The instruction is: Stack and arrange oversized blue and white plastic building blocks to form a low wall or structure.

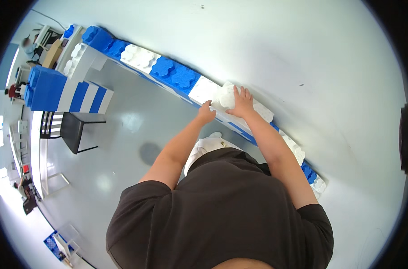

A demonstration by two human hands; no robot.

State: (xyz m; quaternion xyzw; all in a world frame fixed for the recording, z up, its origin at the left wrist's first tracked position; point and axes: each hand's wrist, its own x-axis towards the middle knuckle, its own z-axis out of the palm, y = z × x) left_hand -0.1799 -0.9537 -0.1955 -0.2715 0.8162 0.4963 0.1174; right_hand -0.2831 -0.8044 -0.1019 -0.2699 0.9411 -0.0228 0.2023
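A long low wall of large blue and white studded foam-like blocks runs diagonally along a pale wall. My right hand [241, 103] lies spread on a white block [226, 96] on top of the row, fingers over its far side. My left hand [206, 112] is at the near left edge of that block, thumb and finger apart; whether it touches the block is hard to tell. Left of them are a flat white block top [204, 90] and a blue block [175, 73] with studs. To the right lies another white block [263, 111].
A taller striped stack of blue and white blocks [64, 92] stands at the left, with a black chair [71, 129] beside it. A white table [39, 151] is behind the chair. Several people are far off at the left edge. A cardboard box [52, 53] sits at upper left.
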